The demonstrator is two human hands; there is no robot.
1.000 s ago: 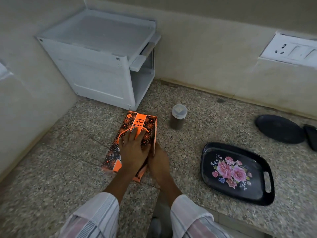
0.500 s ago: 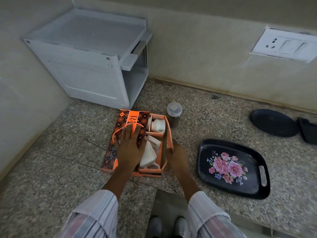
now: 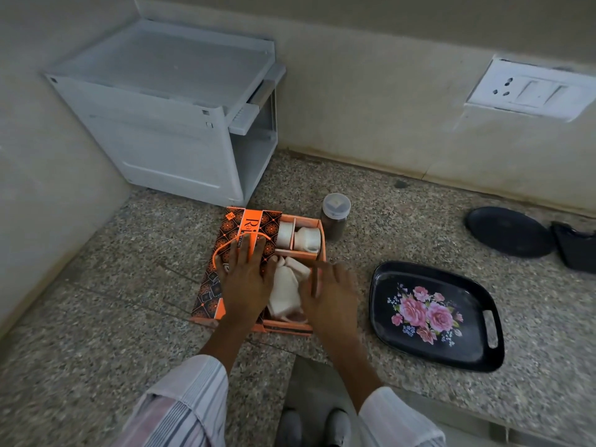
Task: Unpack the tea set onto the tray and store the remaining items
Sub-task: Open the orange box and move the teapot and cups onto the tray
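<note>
Now: box on surface, just left of tray, lid slid left. Cups inside white, prob. ceramic: fragile, smooth, light; best lifted by rim or handle, one at a time. Left hand pressed flat on lid, fingers spread. Right hand open, palm down at box's right wall, nothing held.
</note>
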